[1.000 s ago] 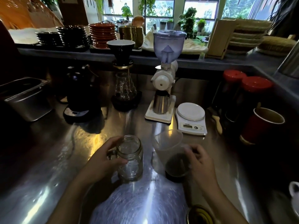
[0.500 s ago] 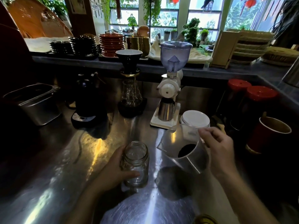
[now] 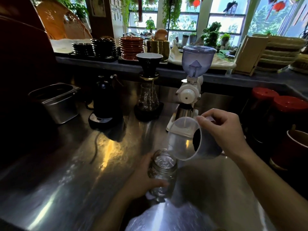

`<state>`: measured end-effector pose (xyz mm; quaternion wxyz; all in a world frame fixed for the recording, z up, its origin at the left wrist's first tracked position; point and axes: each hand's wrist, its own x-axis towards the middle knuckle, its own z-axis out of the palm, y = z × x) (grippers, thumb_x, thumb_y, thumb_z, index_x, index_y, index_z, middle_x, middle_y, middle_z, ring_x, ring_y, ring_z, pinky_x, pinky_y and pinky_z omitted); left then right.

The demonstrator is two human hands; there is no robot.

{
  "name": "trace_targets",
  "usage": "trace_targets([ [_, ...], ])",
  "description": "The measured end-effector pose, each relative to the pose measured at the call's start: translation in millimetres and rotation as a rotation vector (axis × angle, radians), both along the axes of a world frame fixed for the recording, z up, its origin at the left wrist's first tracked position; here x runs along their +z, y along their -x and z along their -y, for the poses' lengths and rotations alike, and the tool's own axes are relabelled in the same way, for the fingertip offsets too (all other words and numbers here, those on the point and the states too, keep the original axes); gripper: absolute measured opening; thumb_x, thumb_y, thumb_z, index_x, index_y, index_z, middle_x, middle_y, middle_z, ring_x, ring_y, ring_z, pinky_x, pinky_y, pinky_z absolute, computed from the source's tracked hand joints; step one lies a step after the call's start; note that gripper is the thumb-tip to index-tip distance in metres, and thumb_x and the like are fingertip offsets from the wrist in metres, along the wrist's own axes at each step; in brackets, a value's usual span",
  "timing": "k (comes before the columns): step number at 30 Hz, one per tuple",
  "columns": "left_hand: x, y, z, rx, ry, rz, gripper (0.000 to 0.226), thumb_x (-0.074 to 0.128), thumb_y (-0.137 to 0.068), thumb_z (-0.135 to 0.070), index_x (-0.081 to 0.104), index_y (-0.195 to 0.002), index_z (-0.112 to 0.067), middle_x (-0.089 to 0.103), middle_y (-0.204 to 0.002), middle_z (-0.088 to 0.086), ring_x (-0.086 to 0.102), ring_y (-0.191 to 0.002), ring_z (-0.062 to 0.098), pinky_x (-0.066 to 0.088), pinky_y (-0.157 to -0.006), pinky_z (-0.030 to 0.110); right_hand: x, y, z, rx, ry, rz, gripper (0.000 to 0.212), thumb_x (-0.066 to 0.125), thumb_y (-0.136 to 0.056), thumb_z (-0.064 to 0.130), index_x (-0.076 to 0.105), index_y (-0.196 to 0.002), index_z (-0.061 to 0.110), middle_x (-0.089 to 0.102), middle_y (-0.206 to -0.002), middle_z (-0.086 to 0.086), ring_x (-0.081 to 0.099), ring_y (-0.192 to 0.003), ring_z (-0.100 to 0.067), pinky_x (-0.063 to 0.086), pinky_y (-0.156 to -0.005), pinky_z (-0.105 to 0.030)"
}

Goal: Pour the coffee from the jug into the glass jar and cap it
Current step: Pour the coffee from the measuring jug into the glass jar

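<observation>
A clear glass jar [image 3: 164,172] stands upright and uncapped on the steel counter [image 3: 66,180], with my left hand [image 3: 145,179] wrapped around its left side. My right hand [image 3: 223,130] holds a translucent plastic jug [image 3: 181,140] by its handle side, tilted steeply leftward. Its lip hangs just above the jar's mouth. Dark coffee [image 3: 197,139] sits deep in the jug's bottom and has not reached the lip. No cap is in view.
Behind the jug stand a white grinder [image 3: 191,90] with a steel cup, a glass carafe with dripper [image 3: 148,90] and a black kettle base [image 3: 105,104]. Red-lidded jars [image 3: 281,110] and a red cup [image 3: 295,147] sit at right. A steel pan [image 3: 55,102] is at left.
My right hand lifted the jug off the counter, tipped it further and carried it left over the jar. My left hand stayed on the jar.
</observation>
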<state>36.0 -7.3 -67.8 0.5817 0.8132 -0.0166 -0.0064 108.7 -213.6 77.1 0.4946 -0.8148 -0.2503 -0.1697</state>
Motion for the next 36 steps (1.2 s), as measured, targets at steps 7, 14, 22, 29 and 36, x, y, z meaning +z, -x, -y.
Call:
trace_targets([
  [7, 1, -7, 27, -0.013, 0.007, 0.005, 0.083, 0.089, -0.056, -0.021, 0.040, -0.120, -0.042, 0.050, -0.131, 0.001, 0.053, -0.117, 0.010, 0.047, -0.101, 0.035, 7, -4, 7, -0.007, 0.154, 0.059, 0.013, 0.066, -0.080, 0.014, 0.064, -0.072, 0.005, 0.064, -0.069, -0.010, 0.059, -0.070, -0.019, 0.045, -0.059, -0.027],
  [14, 0, -13, 37, -0.032, -0.013, 0.000, 0.089, 0.089, -0.058, -0.023, 0.036, -0.128, -0.037, 0.049, -0.134, 0.002, 0.047, -0.125, 0.018, 0.041, -0.107, 0.044, 18, -6, 11, 0.029, 0.270, 0.123, 0.017, 0.067, -0.080, 0.016, 0.063, -0.070, 0.003, 0.062, -0.065, -0.015, 0.059, -0.064, -0.028, 0.049, -0.058, -0.037],
  [22, -2, -10, 38, -0.008, -0.030, 0.016, 0.082, 0.086, -0.053, -0.038, 0.035, -0.113, -0.058, 0.049, -0.133, -0.003, 0.047, -0.123, 0.014, 0.043, -0.105, 0.043, 20, -13, 3, 0.086, 0.399, 0.226, 0.027, 0.071, -0.073, 0.017, 0.060, -0.061, -0.005, 0.060, -0.057, -0.020, 0.053, -0.056, -0.034, 0.039, -0.056, -0.032],
  [29, -3, -10, 40, 0.004, -0.043, 0.027, 0.082, 0.084, -0.051, -0.044, 0.031, -0.110, -0.064, 0.045, -0.134, -0.006, 0.045, -0.123, 0.013, 0.043, -0.105, 0.041, 25, -13, -4, 0.173, 0.522, 0.297, 0.028, 0.072, -0.073, 0.018, 0.059, -0.058, -0.001, 0.059, -0.054, -0.015, 0.050, -0.051, -0.029, 0.031, -0.066, -0.020],
  [36, -3, -11, 39, -0.004, -0.011, 0.029, 0.083, 0.087, -0.056, -0.032, 0.031, -0.104, -0.069, 0.045, -0.134, -0.006, 0.046, -0.121, 0.010, 0.041, -0.095, 0.022, 25, -15, -8, 0.209, 0.603, 0.363, 0.030, 0.075, -0.072, 0.012, 0.056, -0.053, -0.002, 0.054, -0.049, -0.012, 0.047, -0.048, -0.027, 0.028, -0.067, -0.016],
])
